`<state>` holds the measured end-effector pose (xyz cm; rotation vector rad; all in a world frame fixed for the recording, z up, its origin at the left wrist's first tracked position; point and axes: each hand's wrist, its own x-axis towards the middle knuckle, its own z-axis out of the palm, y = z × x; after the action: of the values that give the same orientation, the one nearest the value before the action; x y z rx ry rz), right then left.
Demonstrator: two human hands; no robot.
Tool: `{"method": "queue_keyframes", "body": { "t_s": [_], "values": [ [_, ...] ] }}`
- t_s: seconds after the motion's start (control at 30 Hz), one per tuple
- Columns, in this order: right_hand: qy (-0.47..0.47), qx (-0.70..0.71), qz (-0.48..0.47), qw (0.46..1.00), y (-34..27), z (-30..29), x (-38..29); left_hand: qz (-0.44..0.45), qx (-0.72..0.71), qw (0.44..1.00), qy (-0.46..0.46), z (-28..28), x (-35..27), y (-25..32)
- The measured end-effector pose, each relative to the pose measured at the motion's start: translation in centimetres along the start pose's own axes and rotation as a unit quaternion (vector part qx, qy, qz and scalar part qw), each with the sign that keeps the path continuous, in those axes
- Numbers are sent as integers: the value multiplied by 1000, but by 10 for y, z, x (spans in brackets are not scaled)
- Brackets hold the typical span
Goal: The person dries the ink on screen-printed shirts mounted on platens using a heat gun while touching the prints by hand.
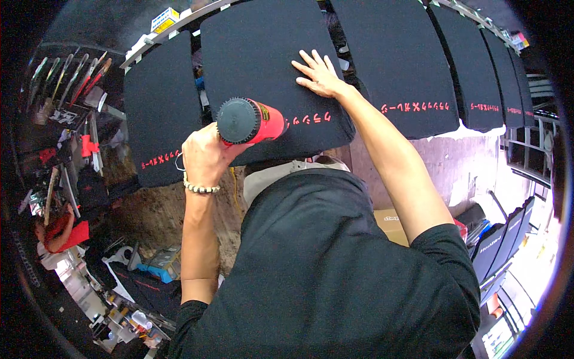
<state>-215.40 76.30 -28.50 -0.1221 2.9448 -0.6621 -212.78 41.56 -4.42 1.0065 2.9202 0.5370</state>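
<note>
My left hand (pixel 204 152), with a beaded bracelet at the wrist, grips a red heat gun (pixel 270 121). Its dark round rear cap faces up towards me, and its nozzle is hidden behind the body. Beneath it lies a black fabric panel (pixel 264 58) with red lettering along its near edge, partly covered by the tool. My right hand (pixel 318 76) rests palm down on that panel near its right side, fingers spread, holding nothing. Another black panel (pixel 161 98) with red lettering lies to the left, and a further one (pixel 394 58) to the right.
More black panels (pixel 477 72) continue rightward in the row. A pale rail (pixel 179 29) runs behind them, bearing a yellow and white box (pixel 165 20). Several squeegee-like tools (pixel 67 80) stand at the left. A cardboard box (pixel 389 223) sits below, and a person's arm (pixel 63 231) shows at far left.
</note>
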Motion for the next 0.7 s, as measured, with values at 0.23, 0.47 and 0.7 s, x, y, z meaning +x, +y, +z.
{"method": "queue_keyframes", "body": {
  "t_s": [0.23, 0.47, 0.7],
  "values": [
    [7, -1, 1, 1000, 0, 3, 0, -33, 28, 999, -14, -17, -2, -9],
    [7, 1, -3, 1000, -3, 0, 0, -45, 65, 996, -36, -24, -8, -24],
    [13, 7, -2, 1000, -1, 5, -1, -19, 8, 1000, 11, -5, 1, -14]
  ]
}}
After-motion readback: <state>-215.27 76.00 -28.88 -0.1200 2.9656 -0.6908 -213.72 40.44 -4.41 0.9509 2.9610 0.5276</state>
